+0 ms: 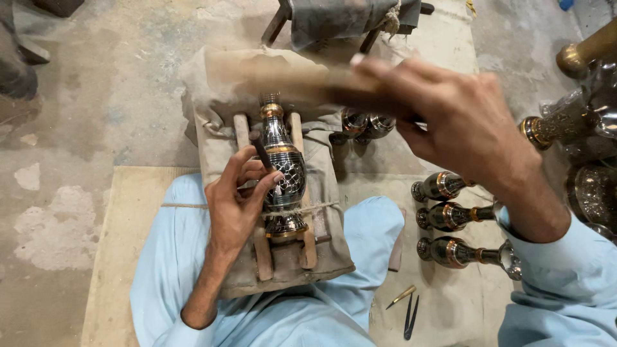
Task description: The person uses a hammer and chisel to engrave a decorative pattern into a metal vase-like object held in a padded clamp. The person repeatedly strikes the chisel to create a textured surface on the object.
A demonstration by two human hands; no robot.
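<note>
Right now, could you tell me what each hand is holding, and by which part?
The left hand pinches a dark chisel near its lower end, against the vase. The right hand grips a blurred wooden mallet by its handle end.

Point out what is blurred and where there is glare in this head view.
Head view: the right hand and the wooden mallet it grips are smeared by motion blur; the left hand, holding a thin tool, is sharp; highlights glint on the vase and the finished vases at right.
</note>
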